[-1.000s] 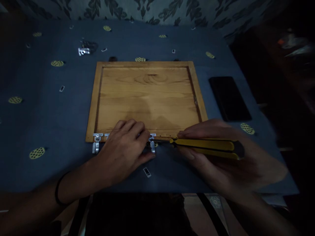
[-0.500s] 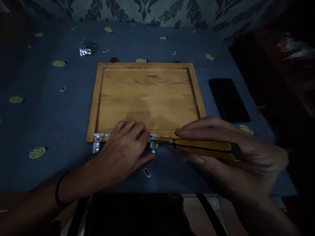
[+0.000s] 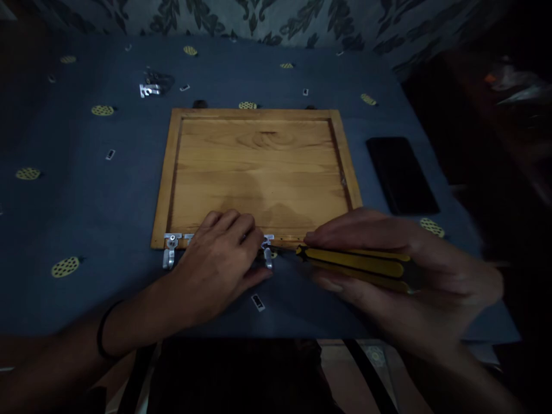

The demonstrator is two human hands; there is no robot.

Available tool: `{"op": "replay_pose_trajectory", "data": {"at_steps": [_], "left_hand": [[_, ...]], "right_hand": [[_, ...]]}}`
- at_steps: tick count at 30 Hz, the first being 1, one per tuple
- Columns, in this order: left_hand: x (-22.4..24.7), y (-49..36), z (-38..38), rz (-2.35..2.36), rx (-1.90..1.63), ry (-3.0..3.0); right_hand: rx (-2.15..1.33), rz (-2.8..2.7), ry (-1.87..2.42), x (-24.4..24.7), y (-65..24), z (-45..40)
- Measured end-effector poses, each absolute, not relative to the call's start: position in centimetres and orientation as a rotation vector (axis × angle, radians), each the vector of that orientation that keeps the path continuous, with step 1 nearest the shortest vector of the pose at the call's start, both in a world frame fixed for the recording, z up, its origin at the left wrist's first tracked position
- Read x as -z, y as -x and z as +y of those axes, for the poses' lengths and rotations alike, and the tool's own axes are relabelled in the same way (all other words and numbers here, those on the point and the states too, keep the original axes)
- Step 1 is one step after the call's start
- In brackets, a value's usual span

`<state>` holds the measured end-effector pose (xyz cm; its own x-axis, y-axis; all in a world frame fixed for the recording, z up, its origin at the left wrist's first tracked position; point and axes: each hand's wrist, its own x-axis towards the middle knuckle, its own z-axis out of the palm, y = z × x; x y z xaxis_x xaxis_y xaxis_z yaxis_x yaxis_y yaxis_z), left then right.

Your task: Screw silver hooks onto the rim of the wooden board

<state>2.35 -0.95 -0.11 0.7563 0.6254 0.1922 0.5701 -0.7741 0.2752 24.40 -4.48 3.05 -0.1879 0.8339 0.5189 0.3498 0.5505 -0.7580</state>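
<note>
A shallow framed wooden panel lies flat, its near edge lined with small metal hooks. One metal hook shows at the near left corner with a screw in it. My left hand rests on the near edge, fingers curled around another metal hook, which is partly covered. My right hand grips the yellow and black handle of a screwdriver. The shaft points left, and its tip reaches the hook by my left fingers; exactly where it sits is hidden.
Loose metal hooks lie at the back left of the blue patterned tablecloth. A black smartphone lies right of the panel. Behind the table is a leaf-patterned wall or curtain. Dark clutter with plastic wrapping stands at the far right.
The screwdriver handle has turned in my right hand and dipped slightly, and the right fingers have shifted a little with it. My left hand and the panel stay in place.
</note>
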Motion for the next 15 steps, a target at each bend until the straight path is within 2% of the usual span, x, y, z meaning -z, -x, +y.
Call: {"op": "replay_pose_trajectory", "data": {"at_steps": [15], "left_hand": [[-0.07,-2.39,-0.90,0.957,-0.357,-2.749]], "right_hand": [[-0.541,-1.903,0.980,-3.58,-24.67,-4.66]]}}
